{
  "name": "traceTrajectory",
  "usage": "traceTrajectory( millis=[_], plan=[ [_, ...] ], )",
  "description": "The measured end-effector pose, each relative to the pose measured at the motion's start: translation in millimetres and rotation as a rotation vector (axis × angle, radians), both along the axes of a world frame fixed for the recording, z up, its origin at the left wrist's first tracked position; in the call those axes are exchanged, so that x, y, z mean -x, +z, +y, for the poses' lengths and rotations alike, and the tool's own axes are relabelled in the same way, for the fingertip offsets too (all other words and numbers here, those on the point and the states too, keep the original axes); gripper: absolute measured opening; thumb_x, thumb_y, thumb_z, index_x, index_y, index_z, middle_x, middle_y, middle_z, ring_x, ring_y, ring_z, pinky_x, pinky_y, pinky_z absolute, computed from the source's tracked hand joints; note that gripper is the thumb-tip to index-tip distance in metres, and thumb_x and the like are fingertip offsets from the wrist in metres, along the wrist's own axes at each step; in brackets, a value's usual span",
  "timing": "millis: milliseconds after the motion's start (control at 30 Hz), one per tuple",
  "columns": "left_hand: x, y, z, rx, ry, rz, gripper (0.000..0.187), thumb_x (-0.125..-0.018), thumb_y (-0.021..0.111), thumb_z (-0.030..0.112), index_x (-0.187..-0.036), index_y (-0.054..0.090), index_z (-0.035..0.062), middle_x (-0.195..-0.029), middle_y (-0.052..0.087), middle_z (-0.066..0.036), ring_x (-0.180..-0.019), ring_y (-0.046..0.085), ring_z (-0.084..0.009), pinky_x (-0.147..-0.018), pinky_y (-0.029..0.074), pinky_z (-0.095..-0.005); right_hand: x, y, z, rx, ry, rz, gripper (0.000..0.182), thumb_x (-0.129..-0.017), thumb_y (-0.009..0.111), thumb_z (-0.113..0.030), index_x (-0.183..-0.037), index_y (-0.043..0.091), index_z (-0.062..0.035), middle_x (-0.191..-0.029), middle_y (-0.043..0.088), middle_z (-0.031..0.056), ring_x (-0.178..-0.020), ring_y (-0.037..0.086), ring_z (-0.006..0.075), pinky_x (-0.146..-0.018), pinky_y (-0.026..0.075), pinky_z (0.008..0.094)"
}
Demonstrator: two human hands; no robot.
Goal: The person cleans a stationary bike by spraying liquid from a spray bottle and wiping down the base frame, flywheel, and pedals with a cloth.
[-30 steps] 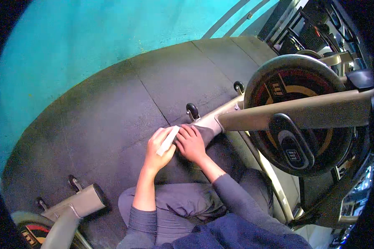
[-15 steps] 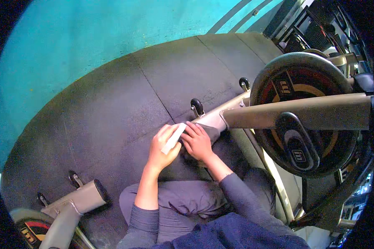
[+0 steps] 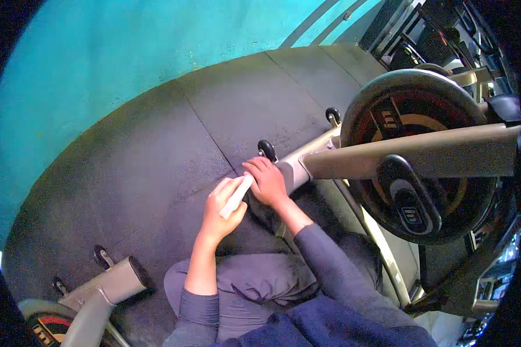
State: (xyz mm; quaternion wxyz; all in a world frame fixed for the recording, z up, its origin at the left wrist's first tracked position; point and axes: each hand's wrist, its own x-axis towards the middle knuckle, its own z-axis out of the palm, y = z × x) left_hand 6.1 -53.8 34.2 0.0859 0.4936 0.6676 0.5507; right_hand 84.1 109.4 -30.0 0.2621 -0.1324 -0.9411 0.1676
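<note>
I have the left hand (image 3: 217, 208) closed around one white strip (image 3: 236, 196), which lies between its thumb and its fingers, just to the left of the foot bar (image 3: 307, 152); the upper end of the strip comes up to the fingers of the right hand (image 3: 266, 180), but I cannot tell if it touches them. These right fingers are close together and lie over the near end of the foot bar, and whether they grip anything below I cannot tell. I count two hands, one strip, and two casters (image 3: 266, 150) on the far side of the foot bar. A second foot bar (image 3: 111, 284), also with two casters (image 3: 102, 256), stands to the left of the first one and nearer to me. To the right of the foot bar I see one large flywheel (image 3: 425, 95), with one thick frame tube (image 3: 422, 153) crossing before it. Under the foot bar is a dark floor (image 3: 133, 173) with thin seams; well beyond it rises a turquoise wall (image 3: 116, 52), and some gym equipment (image 3: 434, 43) stands farther to the right
</note>
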Motion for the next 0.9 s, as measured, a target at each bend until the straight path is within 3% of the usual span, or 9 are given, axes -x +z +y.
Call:
traceTrajectory(
  millis=[67,100,133,200,400,567,900],
  plan=[
    [0,-2,-1,-0.045,-0.02,0.024,0.041,-0.066,0.058,0.0,-0.107,0.06,-0.0022,-0.093,0.061,-0.015,-0.083,0.061,-0.0315,-0.076,0.05,-0.0361,-24,-3,-14,-0.015,-0.097,-0.079,0.035,-0.09,0.052,-0.031,-0.113,0.061,-0.0058,-0.116,0.061,0.0096,-0.114,0.051,0.0295,-0.098,0.041,0.0417],
    [0,-4,-2,-0.048,-0.022,0.026,0.041,-0.066,0.058,0.0,-0.107,0.06,-0.0022,-0.093,0.061,-0.015,-0.083,0.061,-0.0315,-0.076,0.05,-0.0361,-35,-4,-19,-0.047,-0.098,-0.134,0.045,-0.09,0.052,-0.032,-0.128,0.052,-0.0066,-0.131,0.053,0.01,-0.125,0.044,0.0296,-0.104,0.035,0.0414],
    [1,-7,-2,-0.03,-0.028,0.044,0.043,-0.066,0.058,0.0,-0.109,0.059,-0.0011,-0.095,0.061,-0.016,-0.087,0.061,-0.0332,-0.078,0.05,-0.0368,-49,-4,-27,-0.051,-0.099,-0.132,0.045,-0.09,0.052,-0.032,-0.128,0.052,-0.0066,-0.131,0.053,0.01,-0.125,0.044,0.0296,-0.104,0.035,0.0414],
    [2,-8,-1,-0.013,-0.03,0.063,0.046,-0.066,0.059,0.0,-0.112,0.058,0.0,-0.098,0.06,-0.017,-0.091,0.061,-0.0349,-0.08,0.05,-0.0375,-74,-3,-42,-0.069,-0.15,-0.165,0.056,-0.091,0.051,-0.033,-0.139,0.04,-0.0059,-0.144,0.039,0.0109,-0.134,0.035,0.0288,-0.11,0.029,0.0443],
    [0,-7,-4,0.004,-0.031,0.079,0.045,-0.065,0.058,0.0,-0.111,0.059,-0.0005,-0.097,0.06,-0.017,-0.09,0.061,-0.0347,-0.079,0.05,-0.0374,-85,-8,-48,-0.128,-0.356,-0.401,0.063,-0.093,0.047,-0.034,-0.144,0.03,-0.0028,-0.151,0.029,0.0147,-0.14,0.025,0.0288,-0.112,0.02,0.0523],
    [1,-7,-4,-0.012,-0.029,0.036,0.045,-0.066,0.058,0.0,-0.111,0.059,-0.0001,-0.097,0.06,-0.016,-0.09,0.061,-0.0346,-0.079,0.05,-0.0376,-41,-18,-13,-0.059,-0.532,-0.31,0.084,-0.089,0.043,-0.059,-0.143,0.027,0.0045,-0.151,0.026,0.0192,-0.143,0.018,0.0308,-0.115,0.011,0.0484],
    [0,-6,0,-0.021,-0.051,0.021,0.044,-0.067,0.059,0.0,-0.111,0.059,0.0006,-0.099,0.06,-0.016,-0.091,0.061,-0.0337,-0.081,0.05,-0.0367,-26,-16,15,-0.076,-0.512,-0.379,0.083,-0.09,0.04,-0.058,-0.142,0.027,0.0059,-0.151,0.025,0.0196,-0.143,0.017,0.0292,-0.116,0.011,0.0457]
  ],
)
